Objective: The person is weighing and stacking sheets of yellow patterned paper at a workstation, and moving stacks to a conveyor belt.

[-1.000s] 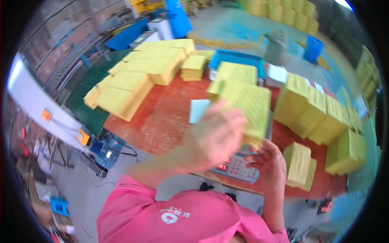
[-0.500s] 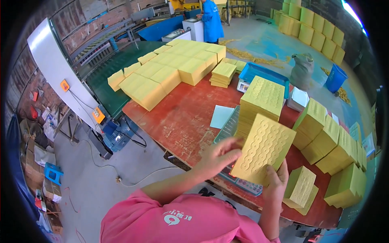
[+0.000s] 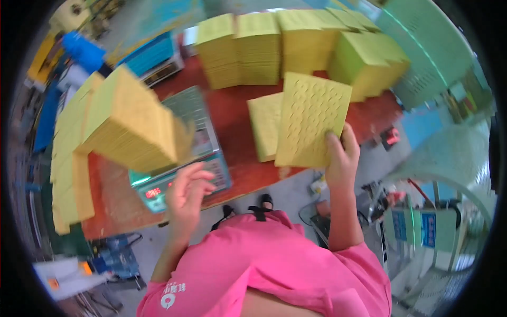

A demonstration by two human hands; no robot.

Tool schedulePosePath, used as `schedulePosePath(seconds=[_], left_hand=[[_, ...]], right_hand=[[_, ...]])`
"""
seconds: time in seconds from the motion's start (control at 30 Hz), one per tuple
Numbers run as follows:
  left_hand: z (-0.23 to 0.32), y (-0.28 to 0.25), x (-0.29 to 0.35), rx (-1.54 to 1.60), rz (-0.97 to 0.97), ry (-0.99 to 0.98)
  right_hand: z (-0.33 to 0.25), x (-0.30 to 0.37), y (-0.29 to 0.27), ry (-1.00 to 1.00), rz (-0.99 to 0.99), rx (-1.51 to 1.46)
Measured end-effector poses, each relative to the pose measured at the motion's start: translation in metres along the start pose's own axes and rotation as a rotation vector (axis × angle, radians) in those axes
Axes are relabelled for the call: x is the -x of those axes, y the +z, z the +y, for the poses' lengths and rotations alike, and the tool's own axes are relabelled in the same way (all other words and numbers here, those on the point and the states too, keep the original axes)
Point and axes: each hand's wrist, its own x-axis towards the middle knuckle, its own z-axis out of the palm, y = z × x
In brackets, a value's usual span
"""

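Note:
My right hand (image 3: 344,156) grips a thin bundle of yellow paper (image 3: 312,119), its face punched with rows of curved cuts. The thumb presses on its front near the lower right edge. Behind and left of it, a low stack of yellow paper (image 3: 262,124) lies at the table's near edge. Holding nothing, my left hand (image 3: 190,189) is open, slightly blurred, in front of a digital scale (image 3: 215,168) with a lit red display. A tall stack of yellow paper (image 3: 134,124) stands on the scale, hiding part of its platform.
Several tall yellow stacks (image 3: 257,50) line the far side of the red table (image 3: 235,119). More yellow blocks (image 3: 71,174) stand at the left. A blue tray (image 3: 150,55) is at the far left. Beyond it is a person in blue (image 3: 83,51).
My view has swung right. The paper bundle in my right hand has moved away from the scale toward the low stack. My left hand has drawn away from the bundle.

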Motion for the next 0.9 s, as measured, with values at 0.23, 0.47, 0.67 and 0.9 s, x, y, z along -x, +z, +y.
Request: schedulePosePath(seconds=[0.23,0.47,0.67,0.9], left_hand=[[-0.003,0.061,-0.025,-0.049,-0.113,-0.035],[0.001,0.076,-0.016,-0.169,-0.014,-0.005],[-0.002,0.059,0.005,-0.218,0.164,-0.064],[0.003,0.021,0.021,-0.272,0.578,0.020]], right_hand=[[0.080,-0.075,-0.126,0.087,0.206,0.012],[0.131,-0.096,-0.110,0.261,-0.124,0.140],[0.157,-0.102,-0.080,0.265,-0.200,0.142],[0.168,-0.104,-0.093,0.097,-0.244,0.443]])
